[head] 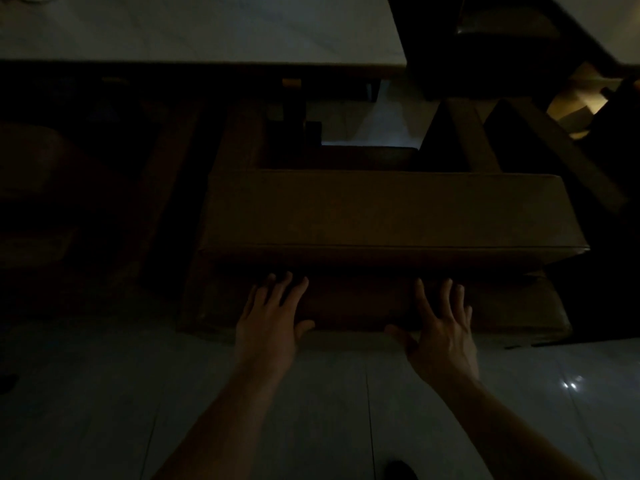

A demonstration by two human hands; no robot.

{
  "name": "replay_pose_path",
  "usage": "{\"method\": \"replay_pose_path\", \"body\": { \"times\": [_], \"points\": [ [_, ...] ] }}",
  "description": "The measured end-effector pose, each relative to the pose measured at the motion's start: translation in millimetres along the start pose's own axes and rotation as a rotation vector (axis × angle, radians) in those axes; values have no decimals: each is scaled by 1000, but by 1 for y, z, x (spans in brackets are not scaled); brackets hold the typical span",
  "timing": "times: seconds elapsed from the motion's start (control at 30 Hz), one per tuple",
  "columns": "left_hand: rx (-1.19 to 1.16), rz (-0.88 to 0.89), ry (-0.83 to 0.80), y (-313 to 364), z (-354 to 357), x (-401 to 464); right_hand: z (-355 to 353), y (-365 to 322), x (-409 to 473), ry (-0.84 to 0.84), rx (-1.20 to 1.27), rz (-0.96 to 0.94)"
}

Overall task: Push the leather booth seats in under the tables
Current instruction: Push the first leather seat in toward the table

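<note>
The room is dim. A brown leather booth seat [381,213] stands on the floor in front of me, with its thick back cushion nearest me and a lower base below it. My left hand [272,317] lies flat on the lower base near its middle, fingers spread. My right hand [441,327] lies flat on the same base a little to the right, fingers also spread. Neither hand grips anything. Beyond the seat is a pale tabletop [207,29], whose near edge runs across the top of the view.
Another dark seat [34,195] sits at the left, partly under the table. Dark table legs [294,109] stand beyond the seat. More dark furniture [502,39] crowds the upper right. Pale tiled floor [104,393] lies beneath my arms.
</note>
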State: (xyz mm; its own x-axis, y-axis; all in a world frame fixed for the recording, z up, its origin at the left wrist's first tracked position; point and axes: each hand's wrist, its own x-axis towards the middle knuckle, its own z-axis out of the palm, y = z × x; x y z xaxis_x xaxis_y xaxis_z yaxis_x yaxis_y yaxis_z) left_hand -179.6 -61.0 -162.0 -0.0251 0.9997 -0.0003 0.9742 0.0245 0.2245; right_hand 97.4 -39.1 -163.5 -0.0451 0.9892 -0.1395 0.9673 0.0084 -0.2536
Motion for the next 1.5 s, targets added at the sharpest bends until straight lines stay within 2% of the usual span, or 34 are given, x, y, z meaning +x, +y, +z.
{"method": "replay_pose_path", "body": {
  "times": [0.23,0.67,0.93,1.13,1.33,1.5],
  "points": [
    [-34,-9,-9,-8,0,31,2,-9,29,11,-33,3],
    [-52,-36,-18,-7,3,35,-6,-15,31,-14,-81,21],
    [-39,-87,-194,9,-26,29,-42,-13,32,-274,-180,8],
    [-32,-102,-300,24,-58,-6,-66,-11,-6,-337,-92,33],
    [-84,-6,-284,64,-101,-10,-120,3,-43,-297,-50,116],
    [-86,96,-336,135,-136,-3,-184,34,-69,-212,11,134]
  ]
}}
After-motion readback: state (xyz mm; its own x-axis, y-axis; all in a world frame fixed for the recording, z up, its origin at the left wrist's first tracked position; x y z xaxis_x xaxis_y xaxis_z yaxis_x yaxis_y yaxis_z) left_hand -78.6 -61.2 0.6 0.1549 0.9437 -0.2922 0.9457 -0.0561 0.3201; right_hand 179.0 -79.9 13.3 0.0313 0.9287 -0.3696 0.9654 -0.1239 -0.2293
